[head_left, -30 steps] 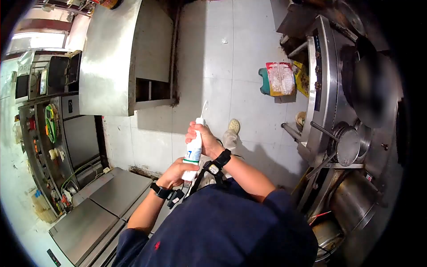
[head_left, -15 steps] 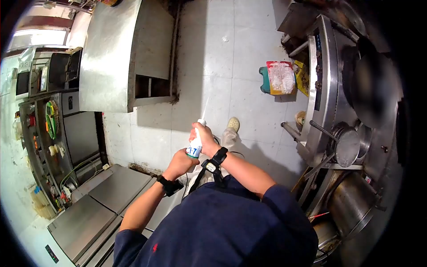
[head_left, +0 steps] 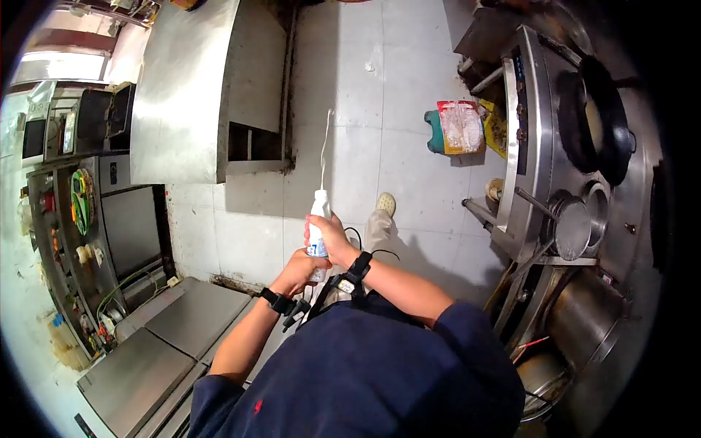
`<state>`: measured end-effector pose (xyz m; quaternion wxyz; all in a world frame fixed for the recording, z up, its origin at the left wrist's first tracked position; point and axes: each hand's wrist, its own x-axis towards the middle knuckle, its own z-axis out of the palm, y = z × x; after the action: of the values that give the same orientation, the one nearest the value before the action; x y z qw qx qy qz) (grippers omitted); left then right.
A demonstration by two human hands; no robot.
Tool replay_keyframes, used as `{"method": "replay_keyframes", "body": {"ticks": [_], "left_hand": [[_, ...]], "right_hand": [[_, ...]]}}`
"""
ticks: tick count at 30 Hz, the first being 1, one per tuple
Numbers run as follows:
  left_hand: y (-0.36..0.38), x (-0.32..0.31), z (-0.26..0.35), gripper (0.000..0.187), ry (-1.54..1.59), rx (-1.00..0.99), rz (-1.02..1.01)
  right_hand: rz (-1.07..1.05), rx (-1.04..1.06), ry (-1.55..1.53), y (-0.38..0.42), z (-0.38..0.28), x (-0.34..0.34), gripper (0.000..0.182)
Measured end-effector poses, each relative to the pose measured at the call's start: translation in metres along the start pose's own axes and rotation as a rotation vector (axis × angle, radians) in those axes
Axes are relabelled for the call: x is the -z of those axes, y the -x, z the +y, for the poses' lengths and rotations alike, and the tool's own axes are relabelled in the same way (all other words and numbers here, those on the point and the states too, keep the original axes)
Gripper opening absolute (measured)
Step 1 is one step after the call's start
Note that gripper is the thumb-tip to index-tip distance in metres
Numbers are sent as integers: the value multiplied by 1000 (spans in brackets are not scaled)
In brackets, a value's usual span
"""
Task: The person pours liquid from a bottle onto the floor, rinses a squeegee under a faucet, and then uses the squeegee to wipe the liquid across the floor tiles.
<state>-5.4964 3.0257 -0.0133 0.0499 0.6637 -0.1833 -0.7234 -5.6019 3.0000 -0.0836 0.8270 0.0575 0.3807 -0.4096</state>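
Note:
Both hands are wrapped round a white bottle with a blue label, held over the floor in front of the body. My right hand grips its upper part, fingers closed round it. Lower down, my left hand is closed on the bottle's base end. A thin white stream shoots out of the bottle's tip, away from me above the tiled floor. Dark bands with small devices are strapped to both wrists.
A steel cabinet stands ahead on the left. Low steel counters are at the lower left. A red and white bag and a green container sit on the floor, near the stove with woks and pots on the right.
The stream from the bottle's tip is now thicker and plainly visible. The bottle and both hands have shifted slightly, and the bottle points more straight ahead. The view has moved a little.

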Motion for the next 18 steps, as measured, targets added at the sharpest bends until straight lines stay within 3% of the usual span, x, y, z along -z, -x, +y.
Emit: {"method": "replay_keyframes", "body": {"ticks": [8,14,18], "left_hand": [[-13,35,-32,12,-197,-129,-1],[-22,61,-53,13,-288,-346,29],[-16,74,-63,12,-294,-391,67]], "right_hand": [[198,102,119,-7,43,-9,17],[216,228,138,-17,73,-12,17],[244,337,224,-5,79,-39,16]]}}
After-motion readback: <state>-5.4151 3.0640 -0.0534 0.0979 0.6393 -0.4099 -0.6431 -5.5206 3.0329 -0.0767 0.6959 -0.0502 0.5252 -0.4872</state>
